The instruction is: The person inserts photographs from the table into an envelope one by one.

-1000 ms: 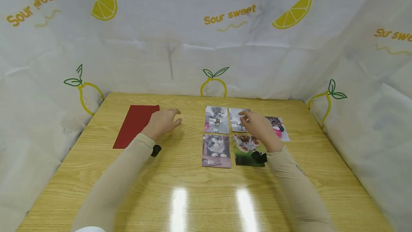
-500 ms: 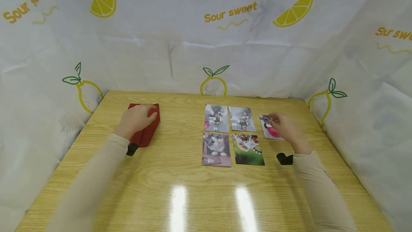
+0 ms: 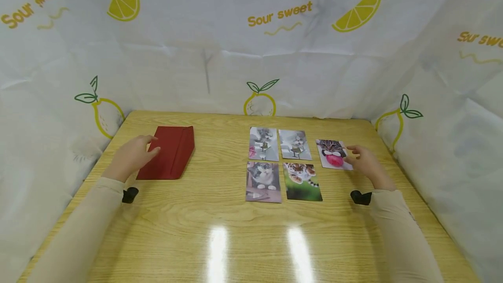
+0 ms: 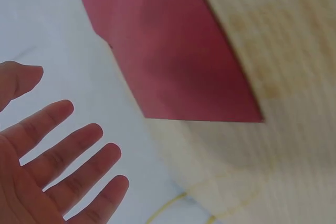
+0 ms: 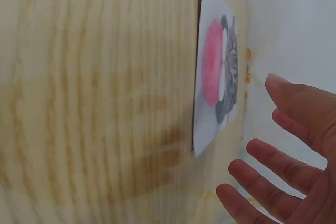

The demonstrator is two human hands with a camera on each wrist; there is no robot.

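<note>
A red envelope (image 3: 163,154) lies flat at the table's left, its flap along the right side. My left hand (image 3: 132,155) hovers over its left edge; in the left wrist view the fingers (image 4: 79,163) are spread, with nothing in them. On the right lies a photo card of a tabby cat with a pink ball (image 3: 334,154). Beside that card's right edge is my right hand (image 3: 365,164), its fingers (image 5: 278,166) spread and apart from the card in the right wrist view.
Left of the tabby card, more photo cards form two rows: two grey kitten cards (image 3: 263,144) (image 3: 295,145) behind, a grey-and-white cat card (image 3: 263,182) and a tiger cub card (image 3: 301,182) in front. A white lemon-print cloth (image 3: 220,73) surrounds the wooden table (image 3: 251,248).
My left hand has moved left across the envelope, uncovering its flap side. My right hand has moved right from the grey kitten card, past the tabby card, to that card's right edge.
</note>
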